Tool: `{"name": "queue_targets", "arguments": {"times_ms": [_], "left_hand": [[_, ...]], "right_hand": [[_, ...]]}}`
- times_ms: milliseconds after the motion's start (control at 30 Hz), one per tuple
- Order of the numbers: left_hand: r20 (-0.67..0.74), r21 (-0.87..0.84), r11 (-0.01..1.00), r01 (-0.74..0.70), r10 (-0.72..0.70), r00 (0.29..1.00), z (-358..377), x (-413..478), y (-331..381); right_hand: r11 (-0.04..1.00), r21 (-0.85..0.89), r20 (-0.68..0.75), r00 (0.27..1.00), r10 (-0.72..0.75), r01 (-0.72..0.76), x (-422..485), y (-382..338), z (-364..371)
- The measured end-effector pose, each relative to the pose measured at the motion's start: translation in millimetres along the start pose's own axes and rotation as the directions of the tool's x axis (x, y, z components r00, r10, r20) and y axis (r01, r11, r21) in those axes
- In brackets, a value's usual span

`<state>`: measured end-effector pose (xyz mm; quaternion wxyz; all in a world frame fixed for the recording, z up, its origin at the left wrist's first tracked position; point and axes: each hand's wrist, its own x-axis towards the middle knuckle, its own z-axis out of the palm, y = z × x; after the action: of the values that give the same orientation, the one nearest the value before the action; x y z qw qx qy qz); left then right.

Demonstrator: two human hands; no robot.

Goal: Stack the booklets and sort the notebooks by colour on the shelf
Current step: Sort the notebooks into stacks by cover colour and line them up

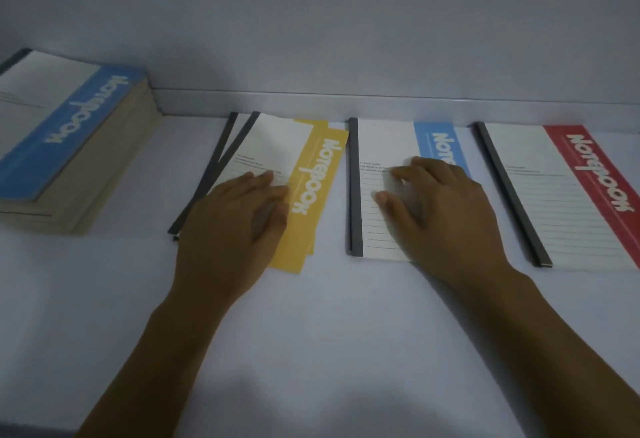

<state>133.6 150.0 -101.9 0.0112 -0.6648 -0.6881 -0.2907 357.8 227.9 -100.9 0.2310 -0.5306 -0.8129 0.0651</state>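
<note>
Two yellow notebooks point(313, 195) are laid on the white shelf point(311, 333) left of centre, fanned so that their dark spines part toward the back; the left hand point(235, 219) is laid flat on them, fingers straight and held close together, pressing rather than pinching. A blue notebook point(384, 146) is set just beside them to the right, its top edge near the back ledge point(311, 101); the right hand point(440, 205) rests on its cover with fingers spread and slightly bent, nothing being gripped. A red notebook point(568, 202) is placed further right, apart from the blue one, and a thick stack point(104, 177) topped by a blue cover stands at the far left. The notebooks are judged to be thin, light and bendable, with smooth covers likely to slide readily on the shelf and over each other; the fanned yellow pair could probably be squared by a push from a flat palm, while lifting would best be done by the stiffer spine strip point(354, 188), as seen on the blue one, or by a long edge pinched between thumb and fingers. Open room is seen in front of the row, toward the person; the gaps between piles are narrow, so sideways pushes risk nudging a neighbour; the ledge could serve as a stop for alignment.
</note>
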Motion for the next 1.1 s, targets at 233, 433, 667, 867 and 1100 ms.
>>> {"name": "queue_targets", "arguments": {"times_ms": [233, 433, 667, 867, 1100], "left_hand": [[0.076, 0.163, 0.986, 0.028, -0.041, 0.996, 1.9, -1.1, 0.3], [0.067, 0.055, 0.997, 0.058, -0.062, 0.996, 4.7, 1.6, -1.6], [0.09, 0.079, 0.989, 0.126, -0.133, 0.987, 5.5, 2.7, -1.4], [0.087, 0.055, 0.995, 0.087, -0.092, 0.992, 5.2, 0.6, -1.9], [0.045, -0.199, 0.98, -0.011, 0.02, 0.999, -31.3, 10.4, -5.2]], "right_hand": [[1.0, 0.017, -0.046, 0.999, 0.0, 0.001, -0.7, 3.3, 5.8], [0.999, 0.053, -0.062, 0.998, 0.006, -0.002, 2.6, 5.1, 5.9], [1.0, -0.012, -0.014, 1.0, -0.005, 0.005, 2.0, -2.6, 0.1], [0.998, -0.057, 0.061, 0.998, 0.023, -0.02, 3.8, -4.9, -6.7], [0.958, 0.279, -0.215, 0.967, 0.135, -0.072, 6.6, -58.5, -4.8]]}}
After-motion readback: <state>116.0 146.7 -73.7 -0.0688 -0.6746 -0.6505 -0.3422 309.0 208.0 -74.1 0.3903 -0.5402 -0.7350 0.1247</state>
